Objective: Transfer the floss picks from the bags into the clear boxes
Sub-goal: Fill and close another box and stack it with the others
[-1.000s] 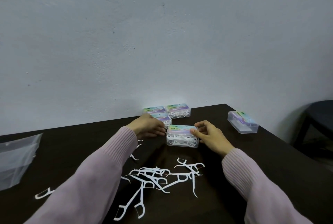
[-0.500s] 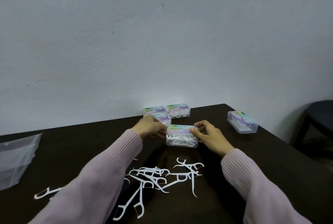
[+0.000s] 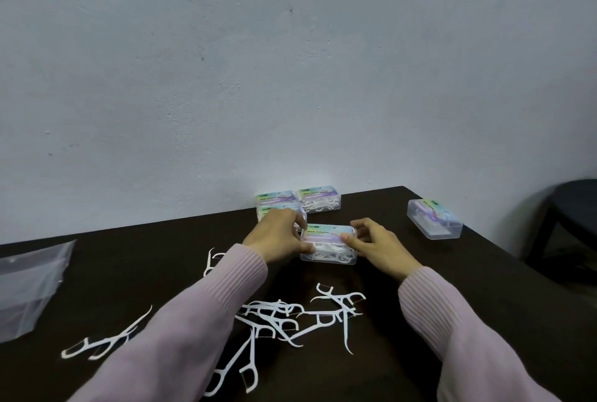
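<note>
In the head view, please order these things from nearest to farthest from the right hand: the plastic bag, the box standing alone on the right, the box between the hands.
1. Box between the hands: the right hand grips its right end.
2. Lone box: farther right, near the table edge.
3. Plastic bag: far left.

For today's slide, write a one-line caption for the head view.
Both hands, left and right, grip a filled clear box; loose floss picks lie nearer on the dark table.
</note>
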A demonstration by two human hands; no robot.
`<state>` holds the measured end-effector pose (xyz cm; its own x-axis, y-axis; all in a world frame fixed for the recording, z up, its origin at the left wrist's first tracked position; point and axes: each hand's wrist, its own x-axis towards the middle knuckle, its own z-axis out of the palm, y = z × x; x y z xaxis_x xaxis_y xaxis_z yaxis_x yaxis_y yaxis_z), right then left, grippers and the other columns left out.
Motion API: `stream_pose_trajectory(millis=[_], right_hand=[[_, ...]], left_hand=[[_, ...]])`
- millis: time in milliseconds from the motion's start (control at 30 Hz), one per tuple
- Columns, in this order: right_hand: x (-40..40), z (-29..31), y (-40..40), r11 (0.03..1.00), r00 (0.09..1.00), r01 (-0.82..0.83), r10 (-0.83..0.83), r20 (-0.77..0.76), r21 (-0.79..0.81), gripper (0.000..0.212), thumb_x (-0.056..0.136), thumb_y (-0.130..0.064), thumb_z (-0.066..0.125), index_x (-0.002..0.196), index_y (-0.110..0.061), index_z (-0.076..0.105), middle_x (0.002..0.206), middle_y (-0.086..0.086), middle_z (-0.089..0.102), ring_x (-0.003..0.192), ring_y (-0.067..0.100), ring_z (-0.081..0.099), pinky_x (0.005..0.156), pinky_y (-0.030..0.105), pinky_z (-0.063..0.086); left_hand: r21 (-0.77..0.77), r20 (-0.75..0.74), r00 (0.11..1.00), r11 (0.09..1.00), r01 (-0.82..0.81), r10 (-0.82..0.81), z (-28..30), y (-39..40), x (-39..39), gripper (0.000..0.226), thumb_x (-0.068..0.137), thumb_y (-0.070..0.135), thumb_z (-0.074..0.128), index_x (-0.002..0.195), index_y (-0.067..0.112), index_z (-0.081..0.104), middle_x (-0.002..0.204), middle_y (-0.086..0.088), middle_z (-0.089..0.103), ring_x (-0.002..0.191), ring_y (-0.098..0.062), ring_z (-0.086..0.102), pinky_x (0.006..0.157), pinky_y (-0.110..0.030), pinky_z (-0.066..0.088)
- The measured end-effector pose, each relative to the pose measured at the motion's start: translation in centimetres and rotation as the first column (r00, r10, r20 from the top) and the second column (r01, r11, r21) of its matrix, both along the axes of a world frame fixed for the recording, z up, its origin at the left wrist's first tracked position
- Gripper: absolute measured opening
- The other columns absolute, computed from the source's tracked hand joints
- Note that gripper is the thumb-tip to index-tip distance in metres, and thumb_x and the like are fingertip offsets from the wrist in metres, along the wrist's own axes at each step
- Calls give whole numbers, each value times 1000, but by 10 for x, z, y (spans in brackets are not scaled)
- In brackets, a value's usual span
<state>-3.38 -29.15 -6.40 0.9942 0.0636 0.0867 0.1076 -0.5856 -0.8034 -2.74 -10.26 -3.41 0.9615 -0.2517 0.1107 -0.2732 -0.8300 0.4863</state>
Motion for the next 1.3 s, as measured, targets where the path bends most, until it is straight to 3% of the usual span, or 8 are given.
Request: stream_pose_trajectory(millis=[200, 367, 567, 1033, 1300], right_hand=[[0, 1, -1, 996, 999, -39, 39, 4, -76, 65, 79, -29, 70, 134, -12, 38, 130, 5, 51, 99, 6, 48, 83, 16, 41], [-2, -1, -3, 964, 996, -30, 50, 68, -265, 64, 84, -39, 62, 137, -15, 35, 135, 6, 44, 120, 16, 45, 103, 30, 40], [-3, 3, -6, 906, 989, -71, 119, 89, -417, 50, 89, -41, 53, 132, -20, 38, 130, 6, 45, 116, 17, 46, 100, 30, 40], [0, -2, -10, 911, 988, -76, 123, 91, -405, 45, 88, -42, 55, 128, -27, 41, 128, 1, 48, 109, 12, 50, 97, 31, 46], [2, -2, -15, 943, 987, -101, 136, 89, -318, 33, 91, -41, 50, 120, -24, 47, 126, 4, 52, 102, 11, 53, 89, 23, 44]], left_hand=[[57, 163, 987, 998, -5, -5, -4, -5, -3, 45, 74, 25, 78, 115, 15, 65, 100, -5, 70, 91, -14, 65, 89, -32, 52], [-33, 214, 976, 999, -27, 34, -9, -4, -2, 39, 72, 24, 80, 108, 13, 69, 89, -2, 71, 81, -10, 65, 84, -27, 53], [1, 218, 975, 999, 42, -42, -11, -2, 0, 40, 78, 24, 75, 114, 10, 66, 98, -4, 70, 84, -9, 63, 85, -23, 52], [-61, 213, 976, 997, 52, -38, -15, 5, 7, 39, 74, 26, 78, 110, 12, 68, 87, 2, 67, 76, -3, 60, 75, -14, 49], [121, 261, 952, 984, 131, -159, -12, 6, 7, 41, 81, 28, 71, 117, 11, 64, 108, -5, 69, 89, -9, 64, 86, -23, 52]])
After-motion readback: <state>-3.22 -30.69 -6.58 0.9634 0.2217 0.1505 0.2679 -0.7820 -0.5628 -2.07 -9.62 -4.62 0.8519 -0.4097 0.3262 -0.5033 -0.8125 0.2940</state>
